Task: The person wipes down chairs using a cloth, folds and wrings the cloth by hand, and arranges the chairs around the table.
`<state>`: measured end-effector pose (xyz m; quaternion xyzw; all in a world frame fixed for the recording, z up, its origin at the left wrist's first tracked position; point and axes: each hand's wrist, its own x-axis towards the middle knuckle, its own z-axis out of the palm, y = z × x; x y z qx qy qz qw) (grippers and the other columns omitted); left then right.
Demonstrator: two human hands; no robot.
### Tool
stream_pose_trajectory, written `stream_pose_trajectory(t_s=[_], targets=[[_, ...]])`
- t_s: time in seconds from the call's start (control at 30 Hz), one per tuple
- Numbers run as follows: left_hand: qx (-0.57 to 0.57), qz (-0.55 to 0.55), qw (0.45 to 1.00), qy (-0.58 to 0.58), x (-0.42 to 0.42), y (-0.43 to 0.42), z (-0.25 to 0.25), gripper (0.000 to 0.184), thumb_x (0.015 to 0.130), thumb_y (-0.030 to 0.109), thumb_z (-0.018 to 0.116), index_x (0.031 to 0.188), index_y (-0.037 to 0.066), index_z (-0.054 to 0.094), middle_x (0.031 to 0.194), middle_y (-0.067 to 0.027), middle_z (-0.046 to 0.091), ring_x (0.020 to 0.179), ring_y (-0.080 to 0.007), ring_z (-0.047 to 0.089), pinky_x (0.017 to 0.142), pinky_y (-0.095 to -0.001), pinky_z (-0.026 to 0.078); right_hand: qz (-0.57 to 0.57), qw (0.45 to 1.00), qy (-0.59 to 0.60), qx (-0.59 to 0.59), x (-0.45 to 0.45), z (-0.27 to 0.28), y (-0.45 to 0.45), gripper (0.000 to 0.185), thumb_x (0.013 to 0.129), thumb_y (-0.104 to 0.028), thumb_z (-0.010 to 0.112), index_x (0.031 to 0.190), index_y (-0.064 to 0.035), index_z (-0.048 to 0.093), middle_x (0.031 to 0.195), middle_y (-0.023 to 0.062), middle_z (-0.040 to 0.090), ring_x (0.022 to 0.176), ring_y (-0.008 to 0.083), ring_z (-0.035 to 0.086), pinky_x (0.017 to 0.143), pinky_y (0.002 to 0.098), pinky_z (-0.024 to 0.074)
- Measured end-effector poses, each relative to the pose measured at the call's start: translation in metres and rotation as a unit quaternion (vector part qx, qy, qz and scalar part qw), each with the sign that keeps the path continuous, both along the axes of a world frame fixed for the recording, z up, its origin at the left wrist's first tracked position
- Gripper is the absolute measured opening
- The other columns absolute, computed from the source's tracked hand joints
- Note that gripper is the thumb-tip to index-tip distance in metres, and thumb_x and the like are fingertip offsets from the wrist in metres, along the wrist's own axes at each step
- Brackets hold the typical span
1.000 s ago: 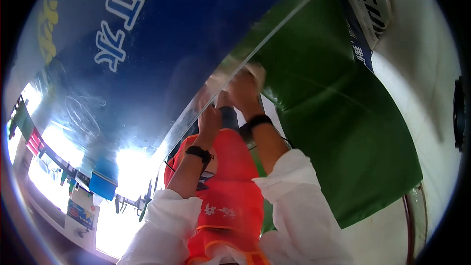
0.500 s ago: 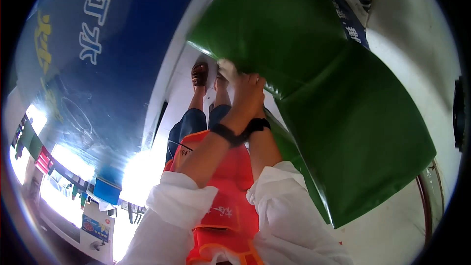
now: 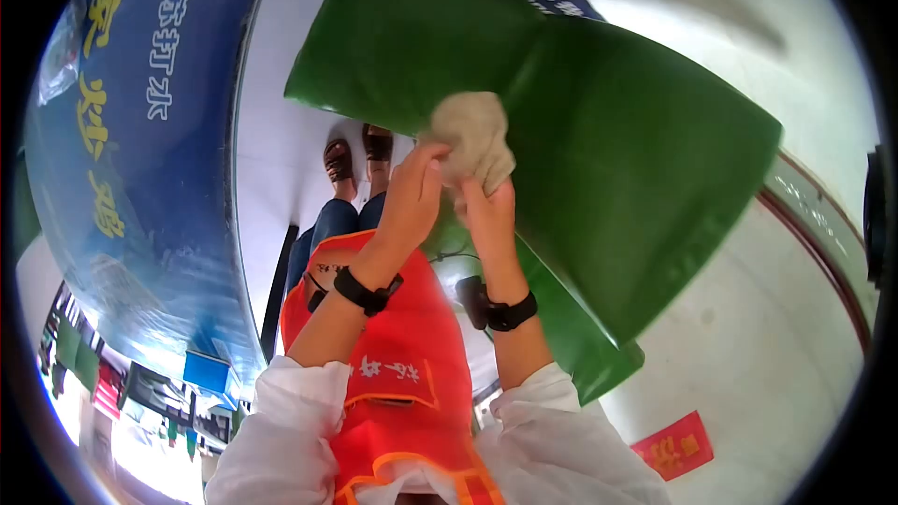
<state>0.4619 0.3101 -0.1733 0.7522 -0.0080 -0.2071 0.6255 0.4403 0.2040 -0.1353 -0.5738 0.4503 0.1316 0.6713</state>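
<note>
A crumpled beige cloth is bunched between my hands, in front of a green padded bench seat. My right hand grips the cloth from below. My left hand is beside it, its fingertips at the cloth's left edge; the fingers are partly raised, and the frame does not show clearly whether they pinch it. Dark bands circle both wrists. Below the hands is a red apron with orange trim.
To the left stands a blue table with white and yellow lettering. Feet in brown sandals are on the floor between table and bench. A red paper lies at lower right, and a blue box is at lower left.
The view has swung so the table sits further left. My hands have moved from over the table edge to in front of the green seat, come together, then parted slightly, with the cloth now plainly visible.
</note>
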Motion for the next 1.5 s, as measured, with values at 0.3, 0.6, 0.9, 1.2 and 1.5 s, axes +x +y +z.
stream_pose_trajectory(t_s=[0.3,0.6,0.9,1.2,1.5], targets=[[-0.177,-0.271,0.942,0.093,-0.006,-0.022,0.101,0.045,0.08,0.003,0.05,0.124,0.002,0.04,0.121,-0.0122,0.049,0.108,-0.0212,0.048,0.092,-0.0316,0.037,0.318,0.852,-0.148,-0.389,-0.019,0.17,-0.038,0.021,0.076,-0.017,0.06,0.095,-0.0089,0.055,0.092,0.0105,0.053,0.078,0.0312,0.056,0.065,0.036,0.0464],[-0.117,-0.303,0.941,0.095,0.005,-0.028,0.2,0.054,0.082,0.012,0.053,0.13,-0.002,0.032,0.126,-0.0151,0.041,0.113,-0.0214,0.043,0.091,-0.0304,0.036,0.03,0.946,-0.144,-0.29,-0.067,0.226,-0.059,0.02,0.085,-0.014,0.052,0.103,-0.0058,0.05,0.086,0.0117,0.055,0.071,0.0201,0.056,0.065,0.029,0.0447],[-0.04,-0.331,0.94,-0.074,0.044,-0.044,0.268,0.028,0.085,0.016,0.047,0.107,0.0,0.052,0.1,-0.0126,0.056,0.093,-0.0225,0.053,0.08,-0.0317,0.042,0.1,0.894,-0.265,-0.348,-0.063,0.245,-0.035,0.036,0.083,-0.014,0.056,0.115,-0.0023,0.043,0.103,0.0106,0.053,0.091,0.018,0.053,0.084,0.0284,0.0412],[0.006,-0.511,0.859,0.013,0.111,-0.029,0.273,0.03,0.084,0.019,0.055,0.104,-0.002,0.056,0.091,-0.012,0.061,0.081,-0.0136,0.055,0.072,-0.0264,0.045,-0.174,0.944,-0.271,-0.075,-0.044,0.239,-0.041,0.017,0.088,-0.019,0.05,0.092,-0.0026,0.053,0.076,-0.003,0.052,0.067,0.0024,0.048,0.057,0.017,0.0401],[-0.003,-0.522,0.85,-0.074,0.096,-0.05,0.251,0.028,0.077,0.016,0.056,0.103,0.005,0.058,0.098,-0.014,0.058,0.087,-0.0276,0.055,0.077,-0.0343,0.044,-0.135,0.929,-0.158,-0.307,-0.011,0.259,-0.042,0.022,0.087,-0.023,0.048,0.082,-0.0029,0.056,0.067,0.0108,0.055,0.059,0.0172,0.053,0.057,0.033,0.0409]])
